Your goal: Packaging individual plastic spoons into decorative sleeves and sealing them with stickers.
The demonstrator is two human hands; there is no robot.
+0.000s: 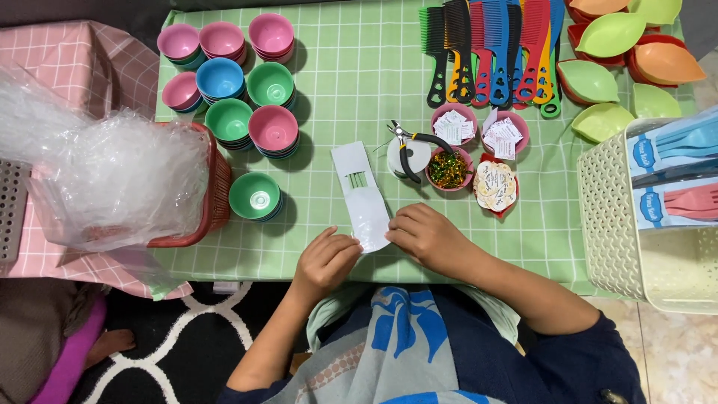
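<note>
A long white paper sleeve (360, 191) with a cut-out window lies on the green checked tablecloth (351, 82). Thin green sticks show through its window. My left hand (325, 262) and my right hand (428, 236) both pinch its near end, one on each side, with fingers curled. Just beyond the sleeve, black-handled pliers (409, 150) rest across a small white bowl (417, 154).
Stacks of small coloured bowls (247, 105) stand at the left. Small pink bowls of paper tags (453, 126) and of shiny bits (449, 169) sit in the middle. Combs (493, 49) and leaf-shaped dishes (613, 37) lie behind. A cream basket (621, 224) stands right, a red basket with plastic bags (215, 187) left.
</note>
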